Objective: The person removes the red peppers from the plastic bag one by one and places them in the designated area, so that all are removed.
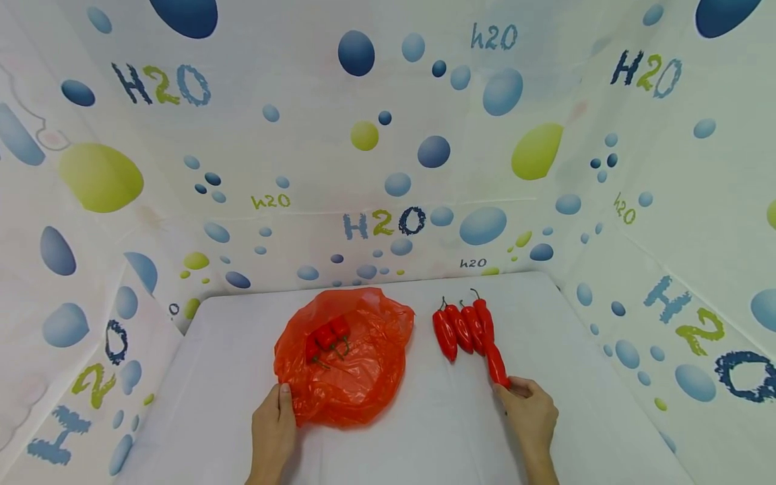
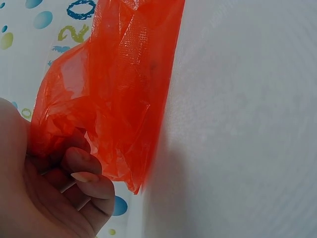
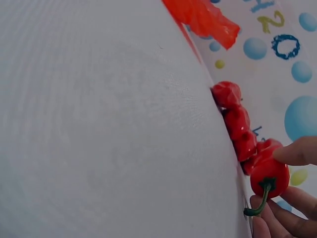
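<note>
Bubble-print backdrop (image 1: 303, 145), smooth white surface (image 1: 424, 438). Left hand (image 1: 274, 421) pinches crinkly orange plastic bag (image 1: 370, 364), centre-left, three glossy peppers (image 1: 325, 335) inside. Right hand (image 1: 529, 412) grips tapered red pepper (image 1: 496, 365), lower right, below four loose peppers (image 1: 459, 329).

Red peppers (image 1: 445, 337) in and beside red bag (image 1: 364, 387)

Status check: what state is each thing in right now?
Bag: open, mouth spread
Bagged peppers: three visible, whole, green stems showing
Loose peppers: four, side by side on the table
Held pepper: whole, stem attached
Left hand: pinching the bag's edge
Right hand: gripping the held pepper's stem end
</note>
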A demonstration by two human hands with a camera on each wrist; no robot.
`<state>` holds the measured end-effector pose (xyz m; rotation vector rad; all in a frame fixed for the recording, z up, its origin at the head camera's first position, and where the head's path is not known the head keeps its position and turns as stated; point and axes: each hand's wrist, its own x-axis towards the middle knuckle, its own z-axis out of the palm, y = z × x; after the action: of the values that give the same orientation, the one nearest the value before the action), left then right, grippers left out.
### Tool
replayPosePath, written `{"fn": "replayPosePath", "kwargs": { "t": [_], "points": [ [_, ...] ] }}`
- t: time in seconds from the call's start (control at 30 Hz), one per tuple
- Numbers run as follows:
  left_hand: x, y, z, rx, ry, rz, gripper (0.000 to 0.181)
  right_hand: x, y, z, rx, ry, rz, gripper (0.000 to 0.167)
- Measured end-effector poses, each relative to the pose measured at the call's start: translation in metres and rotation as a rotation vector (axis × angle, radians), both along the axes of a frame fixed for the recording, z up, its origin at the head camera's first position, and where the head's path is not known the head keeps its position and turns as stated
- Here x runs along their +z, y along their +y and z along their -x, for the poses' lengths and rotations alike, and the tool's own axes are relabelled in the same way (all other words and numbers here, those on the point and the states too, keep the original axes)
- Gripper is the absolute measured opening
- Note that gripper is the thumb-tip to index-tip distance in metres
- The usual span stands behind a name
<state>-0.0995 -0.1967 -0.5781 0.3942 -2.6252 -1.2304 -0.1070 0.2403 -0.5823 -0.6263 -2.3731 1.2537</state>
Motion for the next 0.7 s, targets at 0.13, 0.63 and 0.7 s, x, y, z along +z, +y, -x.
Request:
{"fn": "replayPosePath", "kwargs": {
  "t": [0.13, 0.63, 0.7],
  "points": [
    [0.000, 0.000, 0.000, 0.000, 0.004, 0.000, 0.044, -0.001, 0.002, 0.000, 0.010, -0.031, 0.007, 0.034],
    [0.000, 0.001, 0.000, -0.006, 0.005, 0.006, 0.043, 0.008, 0.008, -0.002, 0.104, -0.155, 0.001, 0.047],
    [0.000, 0.001, 0.000, -0.006, 0.006, 0.005, 0.043, 0.009, 0.008, -0.002, 0.100, -0.161, -0.004, 0.047]
  ]
}}
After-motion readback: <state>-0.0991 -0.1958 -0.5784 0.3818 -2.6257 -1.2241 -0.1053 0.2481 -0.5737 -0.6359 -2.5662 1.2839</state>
